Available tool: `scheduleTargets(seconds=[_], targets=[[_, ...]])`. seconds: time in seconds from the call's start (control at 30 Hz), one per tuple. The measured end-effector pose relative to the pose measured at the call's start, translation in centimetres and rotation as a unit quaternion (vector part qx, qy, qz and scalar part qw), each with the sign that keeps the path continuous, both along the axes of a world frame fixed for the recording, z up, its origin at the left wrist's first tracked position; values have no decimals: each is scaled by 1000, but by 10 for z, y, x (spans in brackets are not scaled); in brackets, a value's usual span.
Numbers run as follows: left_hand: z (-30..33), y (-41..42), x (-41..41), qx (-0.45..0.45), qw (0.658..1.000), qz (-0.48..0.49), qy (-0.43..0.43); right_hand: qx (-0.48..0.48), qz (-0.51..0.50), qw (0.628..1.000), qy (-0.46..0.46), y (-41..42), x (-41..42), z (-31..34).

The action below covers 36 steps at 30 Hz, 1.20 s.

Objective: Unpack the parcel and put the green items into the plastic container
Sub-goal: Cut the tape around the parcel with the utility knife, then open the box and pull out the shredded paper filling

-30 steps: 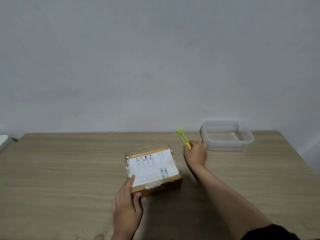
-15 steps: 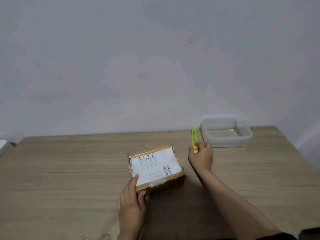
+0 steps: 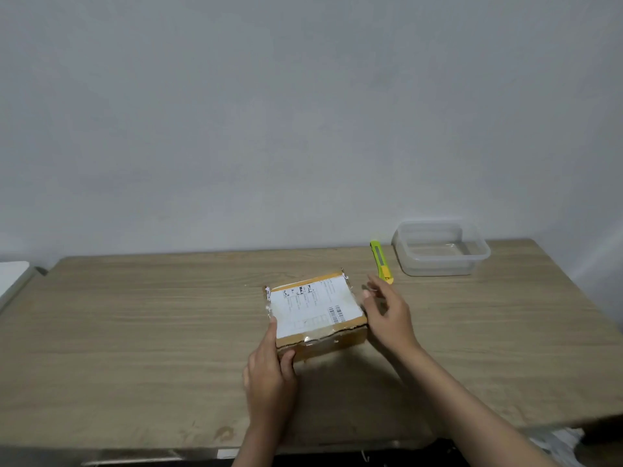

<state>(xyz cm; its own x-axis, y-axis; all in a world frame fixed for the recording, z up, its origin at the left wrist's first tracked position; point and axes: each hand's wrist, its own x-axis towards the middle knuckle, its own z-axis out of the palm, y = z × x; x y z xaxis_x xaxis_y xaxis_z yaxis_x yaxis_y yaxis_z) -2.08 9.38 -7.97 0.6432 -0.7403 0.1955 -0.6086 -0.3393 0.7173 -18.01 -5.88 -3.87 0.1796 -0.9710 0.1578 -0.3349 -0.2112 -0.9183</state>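
My left hand (image 3: 269, 372) grips the near left corner of the parcel (image 3: 315, 311) in the middle of the desk (image 3: 135, 332), while my right hand (image 3: 387, 315) hangs loose-fingered and empty just beside its right edge. The yellow-green cutter (image 3: 381, 261) lies apart, next to the plastic container (image 3: 441, 249). The parcel looks cut but not opened, so I judge nothing is unpacked yet.

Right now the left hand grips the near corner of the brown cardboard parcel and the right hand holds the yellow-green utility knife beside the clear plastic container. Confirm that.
Not quite. The right hand holds nothing: the yellow-green utility knife lies on the wooden table beside the clear plastic container, as the head view shows. The left hand does grip the near corner of the brown cardboard parcel.
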Motion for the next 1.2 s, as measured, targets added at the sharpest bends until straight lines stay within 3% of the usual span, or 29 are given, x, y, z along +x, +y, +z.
scheduleTargets(seconds=[0.07, 0.2, 0.4, 0.57, 0.7, 1.2], targets=[[3, 2, -1, -3, 1000, 2, 22, 66, 61, 995, -36, 25, 1, 7], [6, 14, -2, -11, 998, -18, 63, 84, 89, 992, -7, 64, -13, 9], [-4, 56, -12, 3, 995, -79, 63, -29, 111, 989, 94, 97, -59, 2], [-5, 67, -17, -1, 995, -89, 42, -87, 49, 994, 41, 105, -62, 16], [-4, 67, -17, -11, 995, -96, 37, -31, 13, 998, -57, 90, -48, 36], [0, 68, -12, -12, 990, -124, 71, 62, 99, 992, 37, 49, -22, 29]])
